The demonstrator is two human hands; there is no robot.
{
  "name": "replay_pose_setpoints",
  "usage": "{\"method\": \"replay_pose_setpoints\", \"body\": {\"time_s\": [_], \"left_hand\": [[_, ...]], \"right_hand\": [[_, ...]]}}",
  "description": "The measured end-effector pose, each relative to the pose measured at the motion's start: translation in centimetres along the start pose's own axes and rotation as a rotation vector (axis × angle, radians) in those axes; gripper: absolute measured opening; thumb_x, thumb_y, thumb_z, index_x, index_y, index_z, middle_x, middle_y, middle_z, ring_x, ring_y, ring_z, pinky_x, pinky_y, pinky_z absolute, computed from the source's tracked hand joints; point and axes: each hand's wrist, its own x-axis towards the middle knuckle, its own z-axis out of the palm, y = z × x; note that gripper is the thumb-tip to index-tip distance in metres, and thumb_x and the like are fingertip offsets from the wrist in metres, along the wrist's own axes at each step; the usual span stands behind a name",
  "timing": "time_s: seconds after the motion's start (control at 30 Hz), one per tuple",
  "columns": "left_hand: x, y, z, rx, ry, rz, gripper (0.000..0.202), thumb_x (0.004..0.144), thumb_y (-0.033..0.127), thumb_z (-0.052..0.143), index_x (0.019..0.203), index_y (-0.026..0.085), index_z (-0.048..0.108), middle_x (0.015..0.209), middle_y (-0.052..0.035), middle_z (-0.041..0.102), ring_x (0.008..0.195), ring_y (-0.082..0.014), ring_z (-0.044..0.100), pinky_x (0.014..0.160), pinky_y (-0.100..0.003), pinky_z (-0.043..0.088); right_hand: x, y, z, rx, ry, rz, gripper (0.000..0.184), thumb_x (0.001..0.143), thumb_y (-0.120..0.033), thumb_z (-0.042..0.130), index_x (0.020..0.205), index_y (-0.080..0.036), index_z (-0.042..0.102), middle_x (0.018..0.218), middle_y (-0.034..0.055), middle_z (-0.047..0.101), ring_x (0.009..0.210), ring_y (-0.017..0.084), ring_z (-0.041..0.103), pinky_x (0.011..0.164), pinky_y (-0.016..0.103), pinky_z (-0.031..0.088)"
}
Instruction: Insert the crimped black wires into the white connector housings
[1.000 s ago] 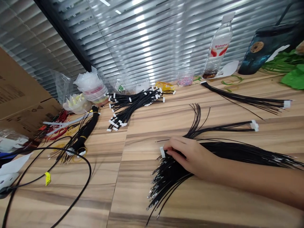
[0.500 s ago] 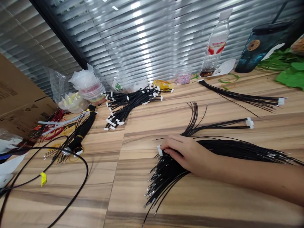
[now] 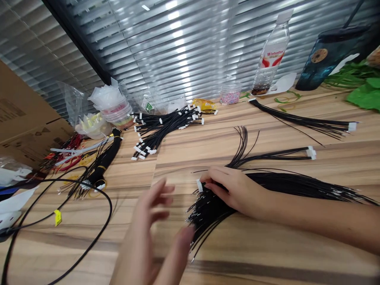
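A thick bundle of black wires (image 3: 279, 185) with bare metal terminals at its ends lies across the table in front of me. My right hand (image 3: 234, 192) rests over its left part, thumb and fingertips closed on wires just behind a white connector (image 3: 200, 185). What exactly sits inside the pinch is partly hidden. My left hand (image 3: 154, 233), blurred, is held above the table left of the bundle with its fingers apart and nothing in them. Past the right hand lies a loose group of black wires ending in a white connector (image 3: 311, 152).
Connectored black cables (image 3: 166, 126) are piled at the back. Another wire harness (image 3: 297, 117) lies back right, near a bottle (image 3: 270, 55) and a dark tumbler (image 3: 325, 59). At left are a banded wire bundle (image 3: 105, 160), a looping black cable (image 3: 110, 213) and a cardboard box (image 3: 23, 114).
My left hand has come into view from below, fingers spread, beside the wire bundle's terminal ends. My right hand keeps its pinch near the white connector. The view has shifted slightly.
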Motion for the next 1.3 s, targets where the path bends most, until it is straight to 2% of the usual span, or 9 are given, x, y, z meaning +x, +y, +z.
{"method": "replay_pose_setpoints", "body": {"time_s": [0.13,0.2,0.3,0.47,0.63,0.83,1.0,1.1,1.3], "left_hand": [[5.3,-0.3,1.7,0.2,-0.212,0.109,0.029,0.079,0.029,0.058,0.107,0.022,0.059,0.103,-0.008,0.057,0.096,-0.0252,0.053,0.083,-0.042,0.043],[7.6,-1.1,2.5,0.061,-0.306,0.081,0.017,0.078,0.032,0.058,0.085,0.017,0.062,0.083,-0.0052,0.058,0.075,-0.0186,0.054,0.069,-0.034,0.045],[9.5,-2.3,3.1,-0.186,-0.358,0.018,0.016,0.08,0.03,0.056,0.084,0.015,0.06,0.076,-0.003,0.059,0.07,-0.0146,0.054,0.067,-0.029,0.044],[9.7,-2.8,2.7,-0.322,-0.346,-0.024,0.015,0.08,0.029,0.056,0.087,0.015,0.056,0.081,-0.0022,0.058,0.076,-0.0137,0.053,0.071,-0.028,0.04],[9.5,-2.5,2.3,-0.338,-0.324,-0.074,0.015,0.08,0.03,0.055,0.086,0.016,0.052,0.073,0.0016,0.048,0.069,-0.0121,0.045,0.066,-0.026,0.035],[9.3,-2.7,2.1,-0.409,-0.325,-0.142,0.014,0.079,0.028,0.056,0.086,0.018,0.051,0.074,0.0018,0.047,0.07,-0.0122,0.043,0.067,-0.025,0.034],[9.1,-2.5,2.0,-0.411,-0.323,-0.17,0.014,0.079,0.03,0.057,0.086,0.019,0.053,0.074,0.0012,0.048,0.071,-0.0127,0.044,0.065,-0.024,0.035],[9.1,-2.6,1.9,-0.399,-0.319,-0.175,0.015,0.078,0.031,0.057,0.087,0.019,0.054,0.074,0.0012,0.048,0.07,-0.0127,0.044,0.064,-0.024,0.036],[9.2,-2.8,2.0,-0.363,-0.305,-0.163,0.015,0.078,0.031,0.058,0.087,0.019,0.055,0.071,0.0018,0.047,0.066,-0.0122,0.043,0.061,-0.023,0.035]], "right_hand": [[0.2,0.4,0.0,0.006,0.015,-0.026,0.013,0.087,-0.009,0.044,0.09,-0.015,0.055,0.083,0.004,0.06,0.077,0.014,0.055,0.068,0.026,0.044],[0.4,0.8,-0.2,-0.001,0.022,-0.023,0.012,0.086,-0.01,0.045,0.089,-0.015,0.056,0.082,0.0036,0.061,0.076,0.013,0.055,0.068,0.026,0.044],[0.7,0.9,-0.7,-0.037,0.006,-0.011,0.014,0.087,-0.01,0.044,0.088,-0.015,0.057,0.081,0.0035,0.061,0.073,0.013,0.055,0.066,0.026,0.045],[0.1,-0.9,-1.4,-0.237,0.104,-0.143,0.019,0.087,-0.013,0.043,0.094,-0.009,0.06,0.094,0.013,0.058,0.085,0.018,0.053,0.072,0.031,0.047],[-1.0,-2.5,-1.0,-0.306,-0.17,-0.258,0.007,0.081,-0.017,0.055,0.079,-0.013,0.06,0.078,0.0064,0.057,0.07,0.017,0.048,0.062,0.029,0.043],[-1.6,-1.7,-0.4,-0.321,-0.217,-0.243,0.009,0.077,-0.006,0.051,0.083,-0.012,0.055,0.085,0.0084,0.056,0.072,0.017,0.044,0.064,0.029,0.039],[-1.9,-1.3,-0.3,-0.272,-0.242,-0.213,0.011,0.089,-0.023,0.047,0.088,-0.016,0.055,0.087,0.0054,0.054,0.079,0.018,0.045,0.07,0.031,0.038],[-1.9,-1.2,-0.3,-0.27,-0.259,-0.212,0.009,0.085,-0.012,0.047,0.081,-0.017,0.054,0.085,0.0043,0.054,0.074,0.016,0.044,0.068,0.03,0.036],[-1.6,-0.6,-0.3,-0.153,-0.125,-0.141,0.013,0.083,-0.005,0.045,0.08,-0.014,0.054,0.078,0.0038,0.056,0.069,0.014,0.046,0.064,0.025,0.038]]}}
